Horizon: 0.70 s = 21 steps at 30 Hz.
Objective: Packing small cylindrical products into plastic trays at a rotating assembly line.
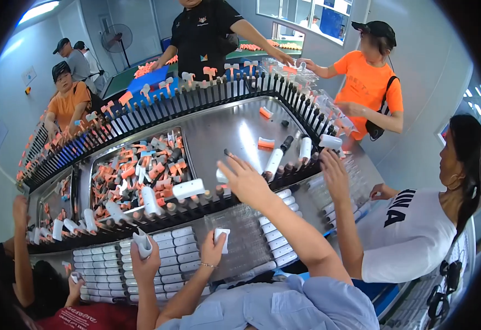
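Note:
My left hand [212,254], with a bracelet at the wrist, is closed on a white plastic piece [223,238] low over the table's near side. My right hand [243,179] reaches out over the black peg rail [210,196], fingers spread, seemingly holding nothing. A white piece [221,175] shows just beside its fingers; whether they touch it is unclear. Further right, white tubular pieces [274,161] sit on the rail's pegs. Rows of white pieces [179,240] lie in trays below my hands. Just left, another person's hand [146,263] grips a white folded-looking piece [143,243].
A metal tray [183,159] heaped with orange, grey and white parts lies beyond the near rail. Black rails of upright pegs [174,98] ring the metal tabletop [218,129]. Co-workers stand close on both sides and opposite. Clear plastic trays [356,165] are at right.

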{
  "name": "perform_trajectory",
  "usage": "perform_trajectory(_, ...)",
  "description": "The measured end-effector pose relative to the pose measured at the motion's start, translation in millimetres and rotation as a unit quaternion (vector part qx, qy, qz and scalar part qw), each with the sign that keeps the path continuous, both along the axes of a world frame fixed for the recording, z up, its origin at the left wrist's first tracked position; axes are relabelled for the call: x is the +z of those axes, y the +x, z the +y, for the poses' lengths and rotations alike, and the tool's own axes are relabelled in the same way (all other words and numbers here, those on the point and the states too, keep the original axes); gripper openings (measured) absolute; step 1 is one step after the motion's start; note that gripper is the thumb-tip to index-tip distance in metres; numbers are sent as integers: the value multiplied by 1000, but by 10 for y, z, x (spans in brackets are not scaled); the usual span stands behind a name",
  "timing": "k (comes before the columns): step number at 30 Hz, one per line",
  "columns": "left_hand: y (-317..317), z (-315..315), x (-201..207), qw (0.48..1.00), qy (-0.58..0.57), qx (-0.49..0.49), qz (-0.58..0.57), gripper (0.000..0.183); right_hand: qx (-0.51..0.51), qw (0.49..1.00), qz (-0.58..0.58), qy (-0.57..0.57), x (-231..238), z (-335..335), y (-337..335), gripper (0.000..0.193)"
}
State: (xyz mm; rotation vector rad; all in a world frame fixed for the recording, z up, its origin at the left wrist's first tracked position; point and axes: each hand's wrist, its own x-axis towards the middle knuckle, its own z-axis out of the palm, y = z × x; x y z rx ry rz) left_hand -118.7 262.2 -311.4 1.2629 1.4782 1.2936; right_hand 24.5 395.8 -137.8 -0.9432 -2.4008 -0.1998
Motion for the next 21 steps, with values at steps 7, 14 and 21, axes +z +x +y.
perform_trajectory(7,-408,-246,-400,998,-61,10,4,26,-41,971,93,-216,-920,-742,480,23)
perform_trajectory(14,-443,-324,-188,992,-60,-105,48,40,-143,955,-132,-222,-1590,-764,307,24)
perform_trajectory(21,-671,-366,-328,989,-86,-107,50,42,-109,967,-51,-224,-1098,-939,145,20)
